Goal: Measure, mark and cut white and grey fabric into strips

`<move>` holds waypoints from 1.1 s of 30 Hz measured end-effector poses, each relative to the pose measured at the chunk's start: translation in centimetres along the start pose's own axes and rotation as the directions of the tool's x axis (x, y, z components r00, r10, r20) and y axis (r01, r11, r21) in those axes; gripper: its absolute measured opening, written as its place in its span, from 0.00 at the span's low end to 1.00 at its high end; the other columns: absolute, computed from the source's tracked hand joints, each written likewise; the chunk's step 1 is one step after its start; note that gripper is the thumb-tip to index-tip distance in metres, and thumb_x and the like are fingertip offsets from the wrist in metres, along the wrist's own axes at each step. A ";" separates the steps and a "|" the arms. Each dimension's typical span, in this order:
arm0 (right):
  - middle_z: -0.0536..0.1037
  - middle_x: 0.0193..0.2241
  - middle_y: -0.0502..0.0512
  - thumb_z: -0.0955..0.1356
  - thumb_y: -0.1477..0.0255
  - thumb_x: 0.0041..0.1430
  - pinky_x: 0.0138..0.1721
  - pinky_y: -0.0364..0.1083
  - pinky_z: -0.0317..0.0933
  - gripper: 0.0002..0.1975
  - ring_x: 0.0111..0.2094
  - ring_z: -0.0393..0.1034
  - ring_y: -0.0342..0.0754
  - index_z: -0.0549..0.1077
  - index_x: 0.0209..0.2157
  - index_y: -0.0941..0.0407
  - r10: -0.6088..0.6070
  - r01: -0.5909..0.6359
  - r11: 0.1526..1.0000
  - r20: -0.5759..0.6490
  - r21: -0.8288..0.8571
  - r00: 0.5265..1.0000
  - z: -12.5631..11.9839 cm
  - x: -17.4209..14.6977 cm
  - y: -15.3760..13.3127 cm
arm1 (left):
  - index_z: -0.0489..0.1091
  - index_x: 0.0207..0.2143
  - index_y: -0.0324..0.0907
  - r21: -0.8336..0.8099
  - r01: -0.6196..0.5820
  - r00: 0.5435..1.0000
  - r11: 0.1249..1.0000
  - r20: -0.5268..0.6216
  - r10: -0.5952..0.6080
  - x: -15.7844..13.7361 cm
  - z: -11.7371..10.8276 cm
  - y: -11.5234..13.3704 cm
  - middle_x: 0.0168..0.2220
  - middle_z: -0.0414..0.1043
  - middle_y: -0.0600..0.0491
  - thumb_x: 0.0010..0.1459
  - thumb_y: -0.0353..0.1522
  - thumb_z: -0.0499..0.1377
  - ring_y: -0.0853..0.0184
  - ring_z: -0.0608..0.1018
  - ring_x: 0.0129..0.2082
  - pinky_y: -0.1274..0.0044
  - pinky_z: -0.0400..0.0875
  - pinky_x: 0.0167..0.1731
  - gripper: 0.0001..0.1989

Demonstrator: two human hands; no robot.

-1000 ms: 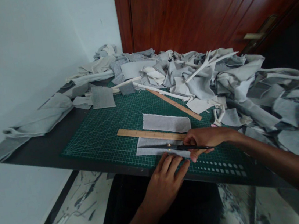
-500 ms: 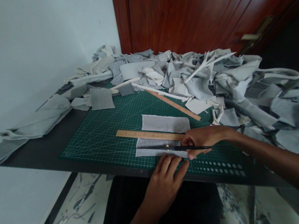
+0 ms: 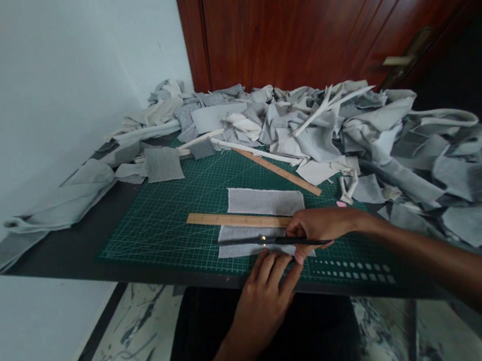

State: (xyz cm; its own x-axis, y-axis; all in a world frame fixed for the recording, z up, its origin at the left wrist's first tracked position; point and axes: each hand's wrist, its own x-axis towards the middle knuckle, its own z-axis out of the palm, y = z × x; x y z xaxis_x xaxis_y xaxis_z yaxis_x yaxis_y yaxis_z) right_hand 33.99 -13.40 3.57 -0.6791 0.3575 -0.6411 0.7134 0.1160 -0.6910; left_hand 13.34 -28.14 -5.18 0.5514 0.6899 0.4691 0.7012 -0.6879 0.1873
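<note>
My right hand point(image 3: 313, 230) is closed around the black handles of a pair of scissors point(image 3: 271, 239), whose blades point left. The blades lie over a grey fabric strip point(image 3: 233, 250) on the green cutting mat point(image 3: 153, 228). My left hand point(image 3: 263, 291) rests at the strip's near edge with its fingers stretched out, its fingertips at the cloth below the scissors. A wooden ruler point(image 3: 228, 219) lies just beyond the blades, across the strip's upper part. Farther back is a second grey fabric piece point(image 3: 266, 199), flat on the mat.
A large heap of grey and white fabric scraps point(image 3: 319, 133) fills the back and right of the table. Another wooden ruler point(image 3: 280, 172) slants across the mat. Folded cloth point(image 3: 67, 193) lies at the left. Behind are a white wall point(image 3: 52, 81) and a wooden door point(image 3: 291, 24).
My right hand has moved slightly left with the scissors, and the blades reach farther left along the strip. My left hand stays in place. The view has shifted a little.
</note>
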 end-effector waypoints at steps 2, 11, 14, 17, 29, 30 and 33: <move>0.69 0.21 0.45 0.77 0.50 0.51 0.22 0.40 0.48 0.25 0.20 0.57 0.39 0.73 0.30 0.58 -0.013 0.013 1.000 -0.012 0.002 1.000 0.0 0.0 0.4 | 0.63 0.68 0.44 0.001 0.005 1.000 1.000 0.007 -0.005 0.0 -0.1 0.0 0.59 0.72 0.52 0.72 0.35 0.58 0.59 0.70 0.61 0.65 0.60 0.68 0.24; 0.71 0.25 0.46 0.77 0.51 0.52 0.28 0.41 0.54 0.23 0.27 0.63 0.42 0.72 0.29 0.57 -0.102 0.111 0.993 -0.195 0.037 0.976 -0.4 -4.3 0.7 | 0.67 0.65 0.46 -0.014 0.015 1.000 1.000 0.014 -0.014 0.0 -0.2 -0.2 0.60 0.72 0.53 0.72 0.36 0.59 0.59 0.70 0.62 0.65 0.59 0.70 0.21; 0.72 0.25 0.49 0.74 0.55 0.55 0.29 0.43 0.54 0.19 0.27 0.66 0.45 0.73 0.28 0.56 -0.129 -0.027 0.972 -0.625 -0.234 0.770 -1.5 -5.6 1.8 | 0.67 0.64 0.46 -0.049 0.025 1.000 0.998 0.017 -0.024 -0.1 -0.3 -0.1 0.61 0.72 0.52 0.72 0.33 0.58 0.59 0.70 0.63 0.63 0.60 0.70 0.20; 0.80 0.29 0.55 0.73 0.62 0.57 0.31 0.45 0.55 0.12 0.30 0.72 0.51 0.79 0.38 0.56 -0.209 -0.372 0.859 -0.905 -0.352 0.371 -3.7 -5.6 4.3 | 0.67 0.64 0.48 -0.120 0.040 0.999 0.992 0.035 -0.036 -0.2 -1.1 0.3 0.62 0.71 0.53 0.72 0.30 0.56 0.59 0.70 0.64 0.64 0.67 0.67 0.20; 0.80 0.45 0.70 0.65 0.80 0.55 0.54 0.60 0.67 0.20 0.50 0.75 0.64 0.71 0.51 0.60 -0.351 -0.274 0.901 -0.936 -0.335 -0.008 -8.1 -2.7 15.0 | 0.62 0.68 0.44 -0.009 0.092 0.996 0.996 -0.009 -0.092 -0.2 -2.9 -1.9 0.67 0.67 0.48 0.73 0.29 0.52 0.56 0.66 0.69 0.57 0.68 0.65 0.23; 0.80 0.46 0.70 0.65 0.80 0.54 0.55 0.60 0.67 0.20 0.50 0.75 0.63 0.71 0.51 0.60 -0.338 -0.276 0.905 -0.941 -0.323 -0.004 -8.2 -2.7 15.5 | 0.62 0.68 0.44 -0.005 0.084 0.996 0.996 -0.008 -0.084 -0.2 -2.7 -2.0 0.66 0.67 0.48 0.73 0.29 0.52 0.57 0.66 0.68 0.59 0.68 0.65 0.23; 0.80 0.47 0.69 0.64 0.82 0.53 0.56 0.58 0.68 0.21 0.51 0.75 0.62 0.72 0.50 0.60 -0.298 -0.286 0.914 -0.955 -0.287 0.007 -8.4 -2.4 16.7 | 0.64 0.67 0.45 0.009 0.054 0.998 0.998 -0.011 -0.054 -0.5 -2.3 -2.0 0.65 0.69 0.49 0.73 0.28 0.51 0.59 0.69 0.66 0.64 0.69 0.64 0.23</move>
State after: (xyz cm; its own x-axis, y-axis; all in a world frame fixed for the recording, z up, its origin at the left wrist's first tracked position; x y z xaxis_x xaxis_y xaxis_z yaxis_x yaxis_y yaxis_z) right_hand 48.98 -4.58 -3.66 -0.0524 0.8526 0.5199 0.8962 0.2698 -0.3522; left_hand 10.65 -27.64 -3.84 0.5076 0.7235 0.4678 0.7343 -0.6473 0.2044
